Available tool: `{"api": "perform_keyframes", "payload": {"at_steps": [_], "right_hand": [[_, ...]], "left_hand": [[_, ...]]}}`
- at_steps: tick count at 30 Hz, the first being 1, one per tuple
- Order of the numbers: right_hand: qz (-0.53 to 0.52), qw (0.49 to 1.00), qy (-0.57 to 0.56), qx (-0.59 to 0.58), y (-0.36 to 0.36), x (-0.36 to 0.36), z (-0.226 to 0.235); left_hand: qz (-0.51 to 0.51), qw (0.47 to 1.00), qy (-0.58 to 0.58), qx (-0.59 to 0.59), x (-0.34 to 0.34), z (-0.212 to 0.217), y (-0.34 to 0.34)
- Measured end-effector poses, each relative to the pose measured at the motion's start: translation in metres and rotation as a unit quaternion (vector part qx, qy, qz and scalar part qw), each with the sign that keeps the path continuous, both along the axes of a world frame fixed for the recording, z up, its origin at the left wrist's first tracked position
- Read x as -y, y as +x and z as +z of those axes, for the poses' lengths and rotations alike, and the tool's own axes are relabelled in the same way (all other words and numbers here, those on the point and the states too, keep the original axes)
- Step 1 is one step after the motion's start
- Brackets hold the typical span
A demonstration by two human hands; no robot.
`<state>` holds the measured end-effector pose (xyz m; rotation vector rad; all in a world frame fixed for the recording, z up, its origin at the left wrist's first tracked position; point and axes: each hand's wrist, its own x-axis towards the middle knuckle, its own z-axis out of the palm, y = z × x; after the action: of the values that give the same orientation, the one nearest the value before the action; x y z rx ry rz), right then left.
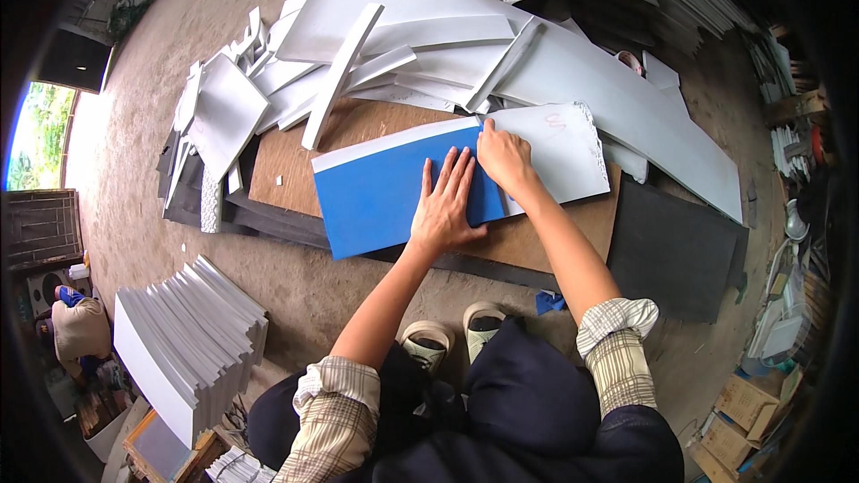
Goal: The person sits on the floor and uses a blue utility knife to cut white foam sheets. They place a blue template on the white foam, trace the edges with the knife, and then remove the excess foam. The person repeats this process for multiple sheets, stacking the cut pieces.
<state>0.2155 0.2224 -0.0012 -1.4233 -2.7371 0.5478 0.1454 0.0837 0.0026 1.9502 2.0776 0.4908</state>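
A blue rectangular board (371, 199) lies on top of a white foam sheet (562, 150), whose right end has a rough, crumbly edge. A strip of white shows along the blue board's far side. My left hand (443, 206) presses flat on the blue board near its right end, fingers stretched out. At that board's far right corner my right hand (504, 156) is closed, knuckles up, resting at the line where blue meets white. Whatever it grips is hidden under the fingers. Beneath the sheets is a brown wooden board (284, 170).
White foam offcuts (224, 107) and long strips pile up beyond the board. Black sheets (667, 246) lie under it and stick out at right. A stack of white sheets (183, 340) stands at lower left, near another person (80, 331). Cardboard boxes (743, 407) sit at lower right.
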Motion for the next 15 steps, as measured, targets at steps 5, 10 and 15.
{"api": "perform_keyframes", "payload": {"at_steps": [5, 10, 15], "right_hand": [[-0.022, 0.994, -0.097, 0.05, -0.009, -0.012, 0.011], [-0.011, 0.961, -0.241, 0.135, 0.012, -0.004, 0.016], [-0.035, 0.974, -0.219, 0.049, 0.063, 0.052, 0.016]], "left_hand": [[0.004, 1.0, 0.011, -0.006, 0.0, 0.003, 0.002], [0.005, 1.0, 0.012, -0.023, -0.001, 0.001, 0.005], [0.012, 0.998, 0.051, -0.032, 0.001, -0.004, 0.005]]}}
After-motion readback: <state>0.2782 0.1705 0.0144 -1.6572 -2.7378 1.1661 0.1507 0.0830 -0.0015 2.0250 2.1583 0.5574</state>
